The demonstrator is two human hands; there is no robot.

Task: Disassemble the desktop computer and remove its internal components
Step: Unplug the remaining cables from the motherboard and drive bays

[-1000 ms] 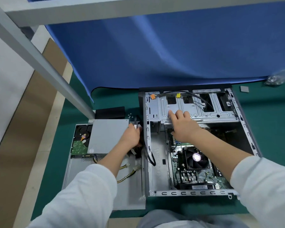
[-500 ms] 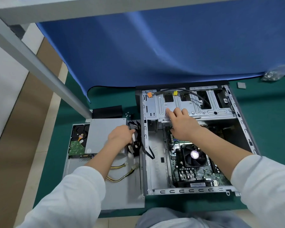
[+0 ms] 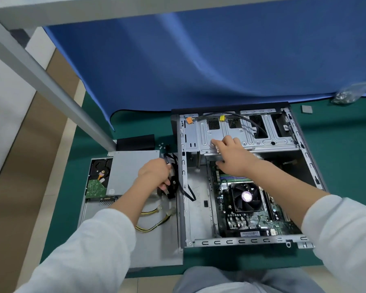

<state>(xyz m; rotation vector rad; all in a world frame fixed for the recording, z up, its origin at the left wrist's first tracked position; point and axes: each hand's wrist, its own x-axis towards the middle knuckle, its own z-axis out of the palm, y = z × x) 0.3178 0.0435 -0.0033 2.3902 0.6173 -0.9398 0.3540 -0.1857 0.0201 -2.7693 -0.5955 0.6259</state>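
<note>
Head view: taking the computer case (image 3: 199,208) on the green tabletop (image 3: 347,166) as landmark, the motherboard (image 3: 251,212) lies in its near half. Just outside its left wall the left hand (image 3: 154,172) grips the black cable bundle (image 3: 173,176) beside the removed power supply (image 3: 133,172). Farther back, the right hand (image 3: 232,155) rests with straight fingers on the drive cage (image 3: 247,134), whose long axis crosses the case's far end, so the right hand is nearer.
</note>
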